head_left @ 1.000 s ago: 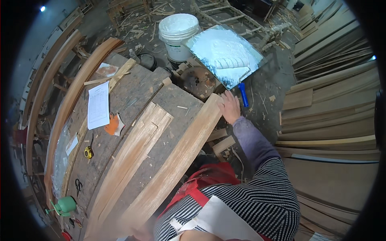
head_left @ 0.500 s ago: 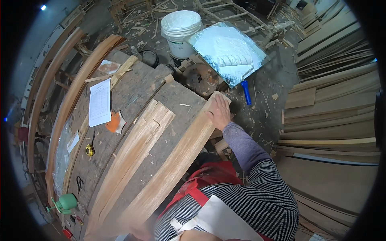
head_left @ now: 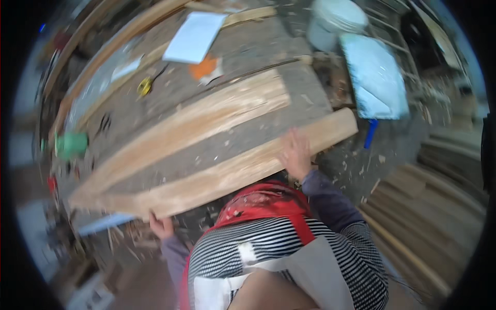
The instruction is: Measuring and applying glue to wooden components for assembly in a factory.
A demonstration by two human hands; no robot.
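Note:
A long, slightly curved wooden board [head_left: 222, 178] lies along the near edge of the workbench [head_left: 227, 139]. My right hand [head_left: 296, 154] rests on its right half with the fingers stretched out over the top face. Near its left end, my left hand [head_left: 161, 226] grips the near edge, its fingers blurred and partly hidden. Beyond it on the bench lies a second curved wooden piece [head_left: 196, 121], made of several strips. The left ends of the two come close together.
On the bench are a paper sheet [head_left: 195, 37], an orange-and-white glove [head_left: 206, 68], a yellow tape measure [head_left: 145, 86], scissors [head_left: 105, 123] and a green container [head_left: 72, 145]. A white bucket [head_left: 336, 26], a board with white paste [head_left: 374, 77] and a blue-handled roller [head_left: 370, 133] stand off the right end.
The view has turned, so the boards now run more across the picture. My right hand has slid from the board's right end toward its middle. My left hand has come into clear view.

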